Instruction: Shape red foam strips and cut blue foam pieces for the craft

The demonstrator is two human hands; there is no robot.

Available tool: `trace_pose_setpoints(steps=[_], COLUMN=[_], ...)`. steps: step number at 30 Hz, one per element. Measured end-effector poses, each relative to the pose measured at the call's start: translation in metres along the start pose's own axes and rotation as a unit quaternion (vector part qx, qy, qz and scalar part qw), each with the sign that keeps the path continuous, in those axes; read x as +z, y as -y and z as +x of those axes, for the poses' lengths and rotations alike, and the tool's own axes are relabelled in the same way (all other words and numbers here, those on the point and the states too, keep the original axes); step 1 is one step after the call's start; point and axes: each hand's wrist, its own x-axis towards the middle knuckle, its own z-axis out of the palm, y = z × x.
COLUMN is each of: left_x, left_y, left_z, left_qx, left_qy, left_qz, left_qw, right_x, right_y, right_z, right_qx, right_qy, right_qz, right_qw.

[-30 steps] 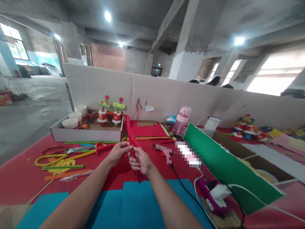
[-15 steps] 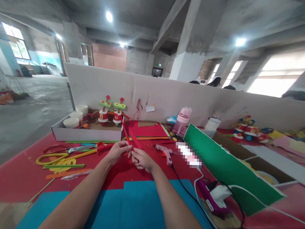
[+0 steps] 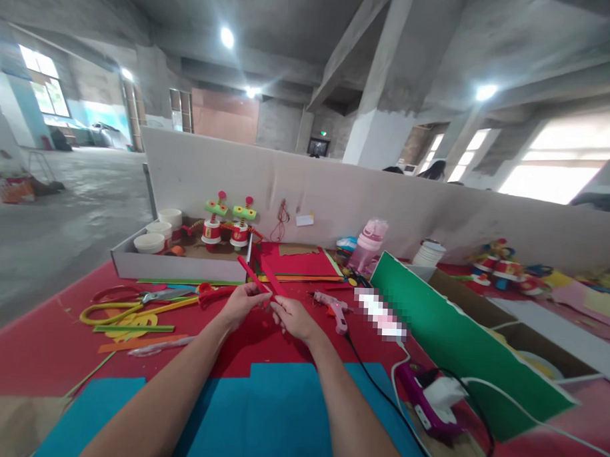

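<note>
Red strip in both hands, work on it looks partway

Head view: left hand (image 3: 245, 305) pinches a red strip (image 3: 251, 272), its free end pointing up and away toward the tray (image 3: 178, 269). Right hand (image 3: 292, 318) has curled fingers, apparently pinching the strip's lower end; fingertips hide the exact grip. Strip is above the red table cover (image 3: 275, 351), left of the pink glue gun (image 3: 335, 309), which lies unheld. Second red strip (image 3: 272, 279) slants just beside; can't tell if held or lying.

Progress: strip is in hand, free part looks flat, no folds visible. Whatever is done at the fingertips is hidden; free length looks left to work. Two cup figures (image 3: 211, 228) stand in the tray.

Versus half a second ago: strip's free end sits lower and shows shorter; hands stay close together; whole scene shifts slightly right.
</note>
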Motion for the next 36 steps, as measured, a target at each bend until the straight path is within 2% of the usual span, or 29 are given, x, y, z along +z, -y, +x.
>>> trace_pose_setpoints(steps=[5, 6, 8, 10, 12, 15, 17, 20, 24, 27, 33, 36], left_x=[-0.012, -0.012, -0.010, -0.007, -0.006, -0.010, -0.016, -0.021, -0.019, -0.017, -0.026, -0.030], left_y=[-0.007, -0.006, -0.005, -0.004, -0.006, -0.012, -0.015, -0.015, -0.013, -0.013, -0.012, -0.010], left_z=[0.002, 0.001, 0.000, -0.003, -0.005, -0.005, -0.004, 0.000, 0.001, 0.000, 0.001, 0.002], left_qx=[0.030, 0.029, 0.009, -0.015, -0.014, 0.021, 0.045, 0.067, 0.078, 0.083, 0.097, 0.110], left_qy=[-0.068, -0.062, -0.011, 0.063, 0.098, 0.060, 0.035, 0.027, 0.044, 0.051, 0.059, 0.065], left_qz=[-0.039, -0.025, 0.032, 0.085, 0.102, 0.100, 0.105, 0.124, 0.178, 0.205, 0.194, 0.200], left_qw=[0.997, 0.997, 0.999, 0.994, 0.990, 0.993, 0.993, 0.990, 0.980, 0.974, 0.974, 0.971], right_x=[-0.004, -0.003, 0.001, 0.004, 0.004, 0.000, -0.001, 0.000, 0.007, 0.010, 0.010, 0.011], right_y=[-0.005, -0.006, -0.006, -0.005, -0.002, 0.004, 0.007, 0.010, 0.012, 0.010, 0.007, 0.006], right_z=[-0.004, -0.004, -0.004, -0.004, -0.005, -0.006, -0.008, -0.009, -0.009, -0.008, -0.007, -0.006], right_qx=[-0.026, -0.034, -0.050, -0.053, -0.039, -0.006, 0.011, 0.006, -0.035, -0.039, -0.048, -0.079], right_qy=[-0.041, -0.059, -0.091, -0.095, -0.086, -0.095, -0.104, -0.116, -0.120, -0.116, -0.112, -0.124], right_qz=[-0.120, -0.137, -0.152, -0.162, -0.205, -0.299, -0.323, -0.287, -0.215, -0.189, -0.151, -0.134], right_qw=[0.992, 0.988, 0.983, 0.981, 0.974, 0.949, 0.941, 0.951, 0.968, 0.974, 0.981, 0.980])
